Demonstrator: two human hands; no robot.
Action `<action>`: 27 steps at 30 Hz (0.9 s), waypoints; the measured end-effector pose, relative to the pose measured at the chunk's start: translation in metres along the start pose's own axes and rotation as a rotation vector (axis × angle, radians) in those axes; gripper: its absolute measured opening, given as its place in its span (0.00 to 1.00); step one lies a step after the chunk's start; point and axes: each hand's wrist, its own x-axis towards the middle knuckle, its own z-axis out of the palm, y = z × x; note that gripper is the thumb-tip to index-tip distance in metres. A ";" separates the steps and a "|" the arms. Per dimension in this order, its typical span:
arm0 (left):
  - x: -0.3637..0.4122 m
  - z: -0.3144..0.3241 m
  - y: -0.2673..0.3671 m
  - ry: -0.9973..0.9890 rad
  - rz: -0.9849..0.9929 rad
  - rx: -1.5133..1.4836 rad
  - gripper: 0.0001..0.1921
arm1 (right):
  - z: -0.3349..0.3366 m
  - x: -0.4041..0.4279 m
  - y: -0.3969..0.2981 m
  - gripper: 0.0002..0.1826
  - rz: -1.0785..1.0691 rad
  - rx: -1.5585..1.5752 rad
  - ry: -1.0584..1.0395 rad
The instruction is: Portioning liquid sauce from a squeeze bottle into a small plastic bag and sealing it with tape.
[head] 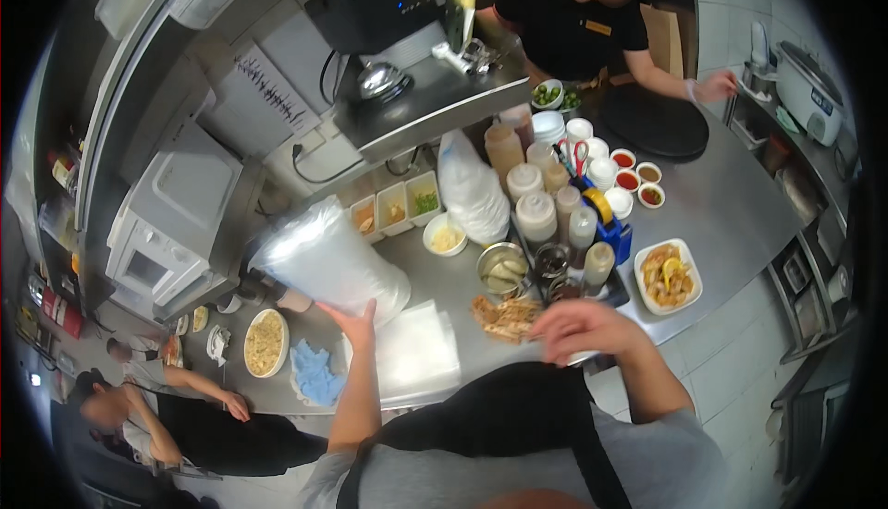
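Note:
My left hand (357,325) is at the lower end of a big clear plastic roll (326,252), thumb and fingers spread around its edge. The roll leans across the steel counter. Beside that wrist lies a stack of flat translucent sheets (416,349). My right hand (579,329) hovers at the counter's front edge with loosely curled fingers, and nothing shows in it. Its fingertips come close to a pile of browned food strips (505,318), partly hiding them. Behind the strips stands a metal bowl (501,270) of pale pieces in liquid.
Squeeze bottles (535,218) and a blue tape dispenser (614,228) crowd the right, near a white dish (667,277) of food with lemon. Leftward are a blue cloth (316,370) and an oval dish (266,342). Co-workers stand at left (215,426) and across the counter (569,30).

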 end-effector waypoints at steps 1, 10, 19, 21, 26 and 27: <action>-0.002 0.007 0.002 0.031 -0.047 0.059 0.61 | -0.024 -0.024 -0.002 0.14 -0.107 -0.103 0.252; -0.009 0.042 -0.027 -0.057 -0.099 0.056 0.59 | -0.239 -0.233 0.133 0.18 0.126 -0.604 1.712; 0.010 0.030 -0.076 -0.185 -0.127 0.179 0.61 | -0.224 -0.209 0.178 0.19 -0.049 -0.469 1.633; 0.017 0.003 -0.085 -0.329 -0.276 0.272 0.62 | -0.222 -0.195 0.169 0.18 -0.059 -0.518 1.611; -0.043 -0.013 0.011 -0.080 -0.020 0.482 0.51 | -0.230 -0.203 0.189 0.19 -0.108 -0.673 1.622; -0.065 -0.019 0.017 0.026 0.152 0.548 0.49 | -0.228 -0.201 0.184 0.18 -0.002 -0.754 1.570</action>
